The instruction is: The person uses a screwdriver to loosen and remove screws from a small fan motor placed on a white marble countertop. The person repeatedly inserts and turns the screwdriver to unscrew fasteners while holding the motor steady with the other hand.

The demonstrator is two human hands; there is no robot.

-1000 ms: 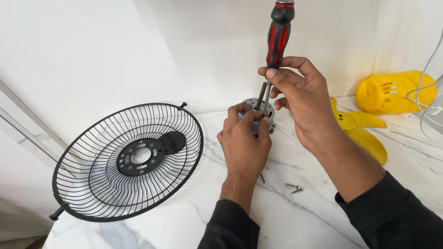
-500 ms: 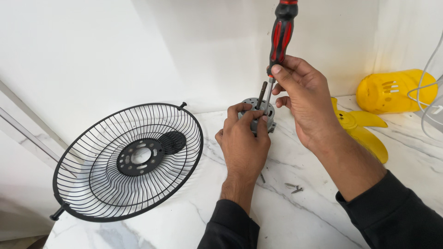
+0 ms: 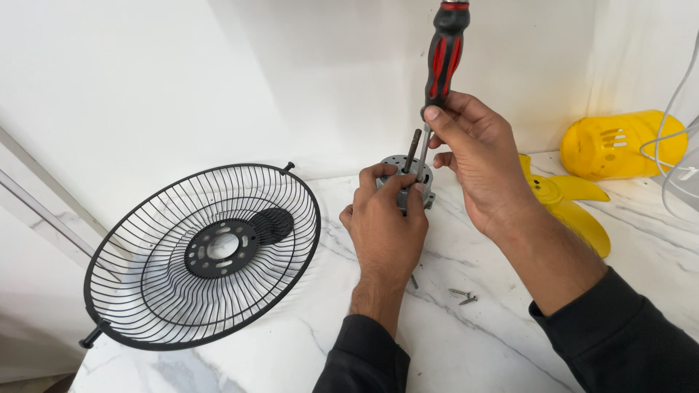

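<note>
A small grey fan motor (image 3: 405, 169) with an upright shaft stands on the white marble counter (image 3: 480, 342). My left hand (image 3: 387, 222) wraps around its front and holds it. My right hand (image 3: 473, 156) grips the lower end of a red and black screwdriver (image 3: 442, 62), which stands nearly upright. Its metal tip points down into the top of the motor, beside the shaft.
A black wire fan guard (image 3: 204, 255) leans at the left of the counter. Yellow fan blades (image 3: 575, 207) and a yellow housing (image 3: 622, 144) lie at the right, with white cables (image 3: 673, 138) beside them. Loose screws (image 3: 463, 295) lie near my right forearm. A white wall stands behind.
My right hand has slid a little lower on the screwdriver, and the tool has tilted slightly. My left hand stays on the motor.
</note>
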